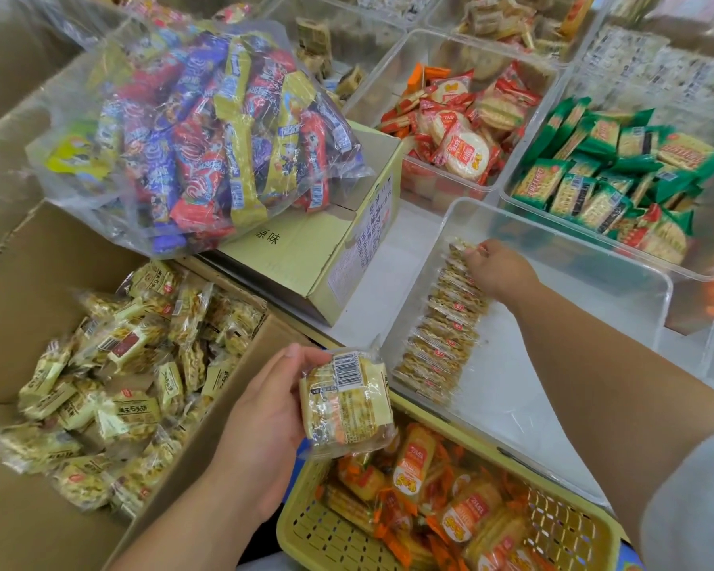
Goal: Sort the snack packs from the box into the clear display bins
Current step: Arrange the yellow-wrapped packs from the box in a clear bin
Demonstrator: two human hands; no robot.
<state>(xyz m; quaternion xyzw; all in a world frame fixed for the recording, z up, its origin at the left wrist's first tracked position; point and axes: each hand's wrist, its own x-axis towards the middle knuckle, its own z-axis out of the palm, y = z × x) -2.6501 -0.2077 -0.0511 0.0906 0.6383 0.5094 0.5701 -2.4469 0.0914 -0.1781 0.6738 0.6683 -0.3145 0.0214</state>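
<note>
Left hand (260,422): grips a small stack of snack packs (345,401) above the yellow basket (306,533), beside the open cardboard box (29,307). Right hand (497,269): fingers pinch the far end of the row of packs (446,323) standing along the left wall of the clear bin (594,257).

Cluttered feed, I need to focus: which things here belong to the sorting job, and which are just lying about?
Job: open box, pack in left hand, right hand on row of packs, clear bin.
Lying about: bag of mixed bars, closed carton, yellow basket, red packs, green packs.
</note>
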